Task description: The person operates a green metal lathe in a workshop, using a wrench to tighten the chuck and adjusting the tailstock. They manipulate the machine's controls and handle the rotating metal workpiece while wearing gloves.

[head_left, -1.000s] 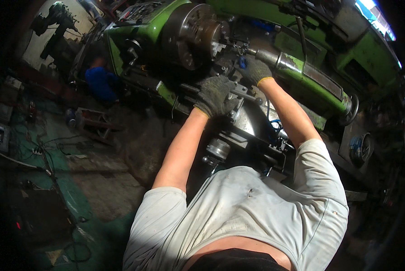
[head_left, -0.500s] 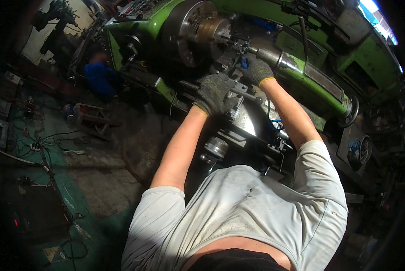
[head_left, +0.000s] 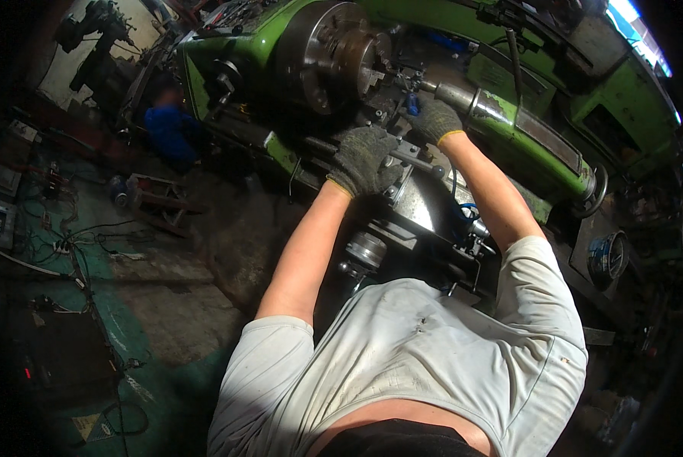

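Both my hands wear dark grey knit gloves with yellow cuffs and reach over a green metal lathe [head_left: 269,46]. My left hand [head_left: 363,161] is curled over the carriage beside the tool post, by a lever with a ball end [head_left: 437,172]; what its fingers grip is hidden. Farther right and beyond, my right hand [head_left: 437,120] is closed around a small blue piece [head_left: 412,104], whose kind I cannot make out. Left of it stands the large steel chuck [head_left: 300,65], with a round brownish metal part [head_left: 354,61] at its front. The tailstock quill [head_left: 454,94] points toward the chuck from the right.
The tailstock handwheel [head_left: 599,190] stands at the right, above a round tub [head_left: 608,255]. A blue hose [head_left: 469,209] loops below my right forearm. Cables [head_left: 71,247] lie across the green floor at left. A person in blue [head_left: 170,131] is at the far left.
The chuck and the metal part at its front have turned to a different angle. My hands stay nearly in place.
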### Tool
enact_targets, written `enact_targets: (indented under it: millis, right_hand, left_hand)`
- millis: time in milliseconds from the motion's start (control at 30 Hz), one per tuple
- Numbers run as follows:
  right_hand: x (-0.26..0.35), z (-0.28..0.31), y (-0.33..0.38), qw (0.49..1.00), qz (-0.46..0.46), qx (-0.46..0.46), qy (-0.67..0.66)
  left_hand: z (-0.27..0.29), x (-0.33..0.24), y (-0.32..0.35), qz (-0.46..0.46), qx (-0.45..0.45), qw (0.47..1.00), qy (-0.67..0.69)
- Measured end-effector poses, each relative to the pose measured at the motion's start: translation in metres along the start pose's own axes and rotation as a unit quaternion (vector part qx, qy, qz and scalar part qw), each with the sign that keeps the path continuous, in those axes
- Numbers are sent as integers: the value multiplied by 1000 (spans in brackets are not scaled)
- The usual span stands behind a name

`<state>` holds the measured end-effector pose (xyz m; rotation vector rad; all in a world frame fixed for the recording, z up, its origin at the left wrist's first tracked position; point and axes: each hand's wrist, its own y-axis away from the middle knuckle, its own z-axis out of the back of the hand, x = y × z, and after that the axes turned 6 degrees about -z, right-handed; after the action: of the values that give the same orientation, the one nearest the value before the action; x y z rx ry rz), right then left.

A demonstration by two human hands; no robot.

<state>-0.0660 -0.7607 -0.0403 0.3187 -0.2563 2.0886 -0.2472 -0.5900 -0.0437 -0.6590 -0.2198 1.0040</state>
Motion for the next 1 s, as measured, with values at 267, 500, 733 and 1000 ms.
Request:
enact_targets:
  millis: [267,500,733,1000]
  right_hand:
    - [-2,-3,6,1000,18,-12,7]
    - [-5,-6,1,1000,3,-20,11]
    - [-6,-15,-11,1000,14,-23,12]
    - [9,6,4,1000,3,2,19]
  left_hand:
    - [-3,2,2,-3,-3,1000,-4]
    - [0,-1,0,8,8,1000,-5]
    - [2,-2,-1,-2,-9,1000,-9]
    - [-1,0,2,-9,-21,1000,-12]
